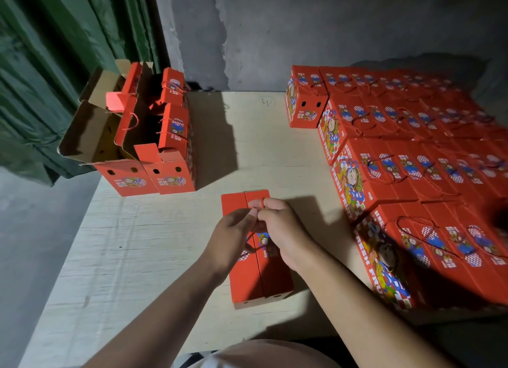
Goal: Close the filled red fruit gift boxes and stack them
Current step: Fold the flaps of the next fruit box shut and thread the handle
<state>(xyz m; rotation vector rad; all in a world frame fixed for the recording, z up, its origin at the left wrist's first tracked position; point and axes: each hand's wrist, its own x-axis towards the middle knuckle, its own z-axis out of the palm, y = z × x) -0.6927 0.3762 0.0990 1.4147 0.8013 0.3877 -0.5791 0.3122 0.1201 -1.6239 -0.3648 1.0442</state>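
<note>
A closed red fruit gift box stands on the table right in front of me, its two top flaps meeting in a centre seam. Both hands hover over its top. My left hand pinches the box's red twisted cord handle. My right hand has that cord wound round its forefinger. On the right stands a stack of closed red boxes in stepped rows, cords lying on their lids. At the far left stand several open red boxes with flaps raised.
The pale wooden table carries everything. A green tarpaulin hangs at the left behind the open boxes. A rough grey wall closes the back. The table's left edge drops to a grey floor.
</note>
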